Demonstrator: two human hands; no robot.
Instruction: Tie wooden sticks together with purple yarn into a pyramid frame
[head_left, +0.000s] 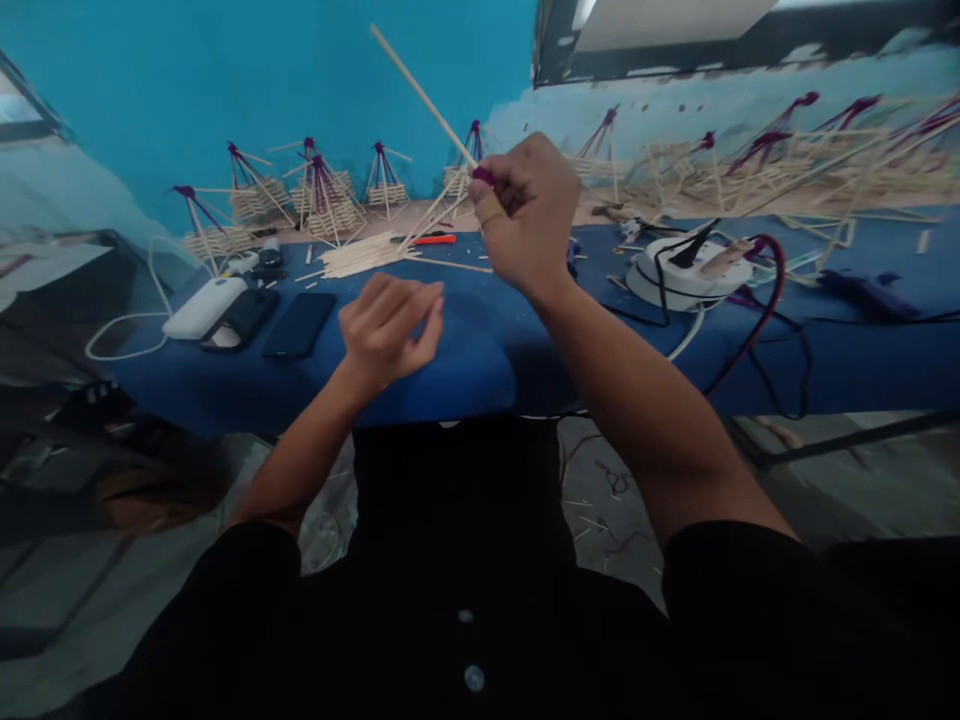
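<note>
In the head view my right hand [529, 210] is raised above the table, closed on thin wooden sticks [424, 97] at a purple binding [483, 176]. One long stick points up and left from the fingers; others seem to slant down toward the table. A tan wrap [489, 208] circles one of my right fingers. Lower and to the left, my left hand [390, 325] is closed above the blue cloth, fingers curled and thumb close to them. Whatever it may hold is too small or hidden. Just beyond it lies a pile of loose sticks [360, 255].
Several stick models with purple tops, one a tower [322, 200], line the wall. An orange cutter [435, 239] lies behind the stick pile. A phone [300, 325] and white power bank [206, 307] lie left. A white cable reel [686, 275] with cords stands right on the blue table [465, 375].
</note>
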